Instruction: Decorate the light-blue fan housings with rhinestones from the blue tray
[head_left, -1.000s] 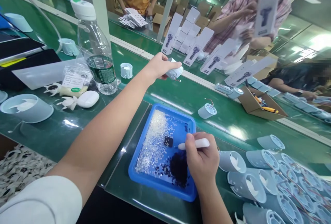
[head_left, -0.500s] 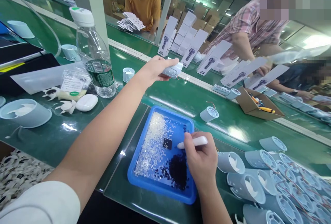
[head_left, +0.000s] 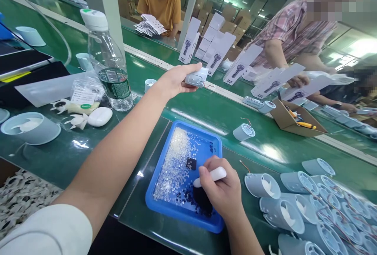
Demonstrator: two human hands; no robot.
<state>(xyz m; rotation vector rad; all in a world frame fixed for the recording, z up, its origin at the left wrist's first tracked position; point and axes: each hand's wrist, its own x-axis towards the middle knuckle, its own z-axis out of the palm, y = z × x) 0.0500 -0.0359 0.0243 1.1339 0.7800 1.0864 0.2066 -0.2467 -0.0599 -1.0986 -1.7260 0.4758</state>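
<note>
My right hand (head_left: pixel 222 194) grips the white pen (head_left: pixel 209 176) over the blue tray (head_left: pixel 176 214)'s near edge, so dab lightly, while left hand (head_left: pixel 173 80) clasps the fan part (head_left: pixel 196 79).

A blue tray (head_left: pixel 153 202) at lower centre holds clear and dark specks; pale blue-grey fan housings (head_left: pixel 290 214) fill the lower right on the green belt (head_left: pixel 206 110).

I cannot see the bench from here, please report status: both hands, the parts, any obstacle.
Left hand holds small fan housing out over belt. Right hand grips white pen tool above blue tray. Nothing blocking either hand.
</note>
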